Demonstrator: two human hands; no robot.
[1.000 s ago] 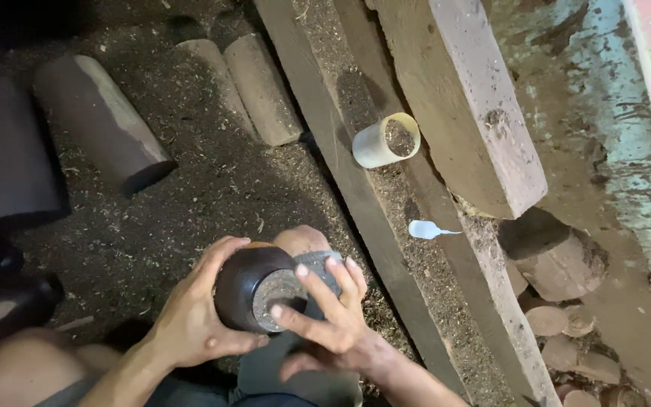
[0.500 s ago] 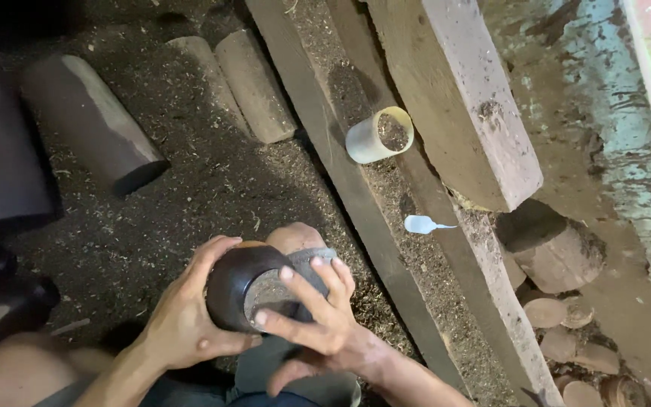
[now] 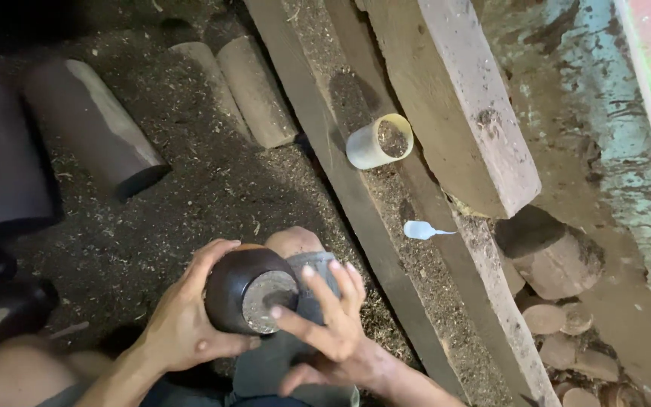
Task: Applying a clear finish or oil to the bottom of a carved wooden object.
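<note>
My left hand (image 3: 186, 320) grips a dark, rounded wooden vessel (image 3: 246, 290) from the left side, its pale flat base facing me. It rests against my knee (image 3: 295, 241), which is covered by grey shorts. My right hand (image 3: 325, 320) lies across the vessel's right side with fingers spread, the fingertips touching the pale base. Whether something small is pinched under those fingers is hidden.
Sawdust covers the ground. Dark wooden cylinders (image 3: 92, 124) and two paler logs (image 3: 254, 90) lie at the back left. A long plank (image 3: 348, 188) runs diagonally, with a thick beam (image 3: 453, 98) beside it, a pale short tube (image 3: 378, 142), a small white plastic piece (image 3: 420, 230) and round wood offcuts (image 3: 548, 249).
The view has shifted slightly. My right hand's fingers have slid over the vessel's base while the left hand keeps its hold.
</note>
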